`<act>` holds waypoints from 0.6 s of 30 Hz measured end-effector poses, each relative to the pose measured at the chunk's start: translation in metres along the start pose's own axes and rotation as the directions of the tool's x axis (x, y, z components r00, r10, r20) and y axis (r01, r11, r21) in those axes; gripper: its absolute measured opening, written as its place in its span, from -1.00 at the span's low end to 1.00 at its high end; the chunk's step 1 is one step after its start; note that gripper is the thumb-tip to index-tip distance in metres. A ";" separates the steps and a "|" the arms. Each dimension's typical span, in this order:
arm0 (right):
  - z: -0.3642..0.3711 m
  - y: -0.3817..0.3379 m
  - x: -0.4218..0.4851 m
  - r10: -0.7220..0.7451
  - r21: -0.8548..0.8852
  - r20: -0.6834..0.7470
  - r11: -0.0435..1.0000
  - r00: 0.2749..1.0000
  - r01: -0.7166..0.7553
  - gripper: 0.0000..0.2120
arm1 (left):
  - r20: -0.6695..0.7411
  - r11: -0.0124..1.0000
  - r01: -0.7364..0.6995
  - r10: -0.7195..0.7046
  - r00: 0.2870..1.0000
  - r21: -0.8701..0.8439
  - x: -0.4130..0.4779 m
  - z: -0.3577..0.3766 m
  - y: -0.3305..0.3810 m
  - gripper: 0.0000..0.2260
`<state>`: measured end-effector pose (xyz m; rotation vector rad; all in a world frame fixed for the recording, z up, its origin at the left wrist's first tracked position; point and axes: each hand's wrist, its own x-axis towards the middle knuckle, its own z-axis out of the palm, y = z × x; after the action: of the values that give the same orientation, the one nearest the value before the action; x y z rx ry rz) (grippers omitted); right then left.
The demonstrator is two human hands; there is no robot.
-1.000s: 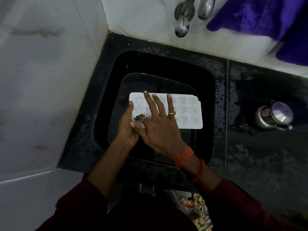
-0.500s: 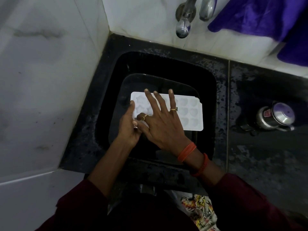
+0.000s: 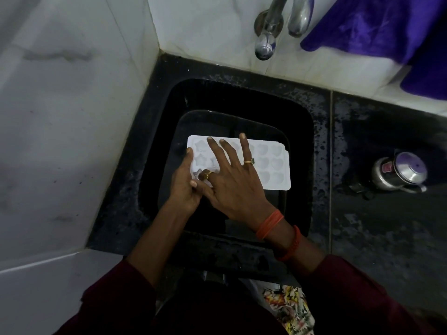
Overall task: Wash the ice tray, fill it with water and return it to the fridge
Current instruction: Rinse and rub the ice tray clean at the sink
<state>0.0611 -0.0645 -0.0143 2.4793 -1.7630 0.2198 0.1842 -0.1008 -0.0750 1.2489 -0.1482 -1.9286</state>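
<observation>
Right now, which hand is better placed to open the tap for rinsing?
Right, probably. The right hand lies flat and open on the ice tray, holding nothing, on the tap's side. The left hand grips the tray's left end, steadying it over the sink.

The scene is dim overall. The brightest light falls on the white tiled wall (image 3: 205,22) at the top, fading toward the near edge, where the person's sleeves sink into near-black shadow. The black sink (image 3: 242,97) swallows detail; the white ice tray (image 3: 273,163) glows pale inside it. Small glints shine on the tap (image 3: 264,48) and a steel container (image 3: 399,174). The wide lens bends the wall lines outward at the edges. Tiles on the left look soft and smeared.
</observation>
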 end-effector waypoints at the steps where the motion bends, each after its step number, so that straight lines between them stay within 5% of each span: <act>1: 0.002 0.000 -0.001 0.005 0.002 0.007 1.000 1.000 -0.005 -0.49 | 0.004 1.000 0.012 -0.012 1.000 -0.009 0.000 0.000 0.000 -0.48; 8: 0.002 -0.001 -0.002 0.046 0.073 -0.003 0.996 0.999 -0.046 -0.47 | -0.020 1.000 0.001 0.000 1.000 0.027 0.004 -0.004 -0.004 -0.42; 18: 0.000 0.005 0.006 0.165 0.090 0.022 0.982 0.986 -0.166 -0.44 | -0.052 0.998 -0.010 0.013 0.999 0.059 -0.012 0.013 0.002 -0.62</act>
<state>0.0581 -0.0715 -0.0130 2.3996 -2.0110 0.3025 0.1765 -0.0980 -0.0592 1.3334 -0.1856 -1.8915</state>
